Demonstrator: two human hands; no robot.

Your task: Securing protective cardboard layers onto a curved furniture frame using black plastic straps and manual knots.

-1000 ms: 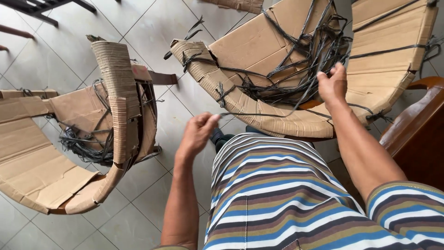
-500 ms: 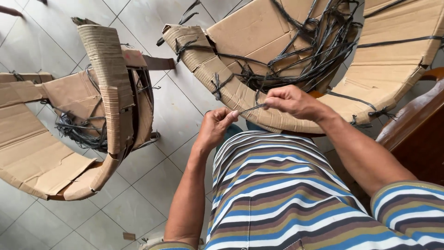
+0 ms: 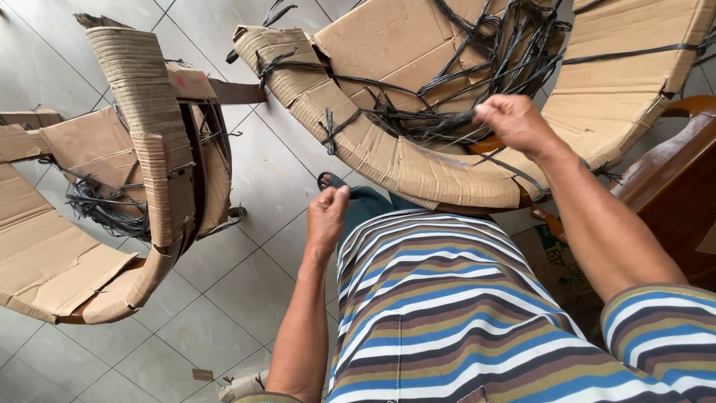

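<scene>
My right hand [image 3: 514,123] is raised over the cardboard-wrapped chair [image 3: 418,160] in front of me. Its fingers are pinched on a thin black strap [image 3: 447,123] from the tangle lying in the chair's seat. My left hand [image 3: 328,218] is lower, just above my striped shirt [image 3: 447,313], with thumb and fingers pressed together. No strand shows in it. The two hands are well apart. A tangle of black straps [image 3: 507,52] fills the chair's hollow and loops over its cardboard rim.
A second cardboard-wrapped chair [image 3: 142,149] stands on the left on the pale tiled floor [image 3: 253,246], with black straps [image 3: 104,209] bunched inside it. A dark wooden armrest [image 3: 664,172] is at the right. A foot in a sandal [image 3: 332,181] shows below the front chair.
The hands were together at my chest, holding a strand between them. Now they have drawn apart: the right one up and to the right, the left one slightly down.
</scene>
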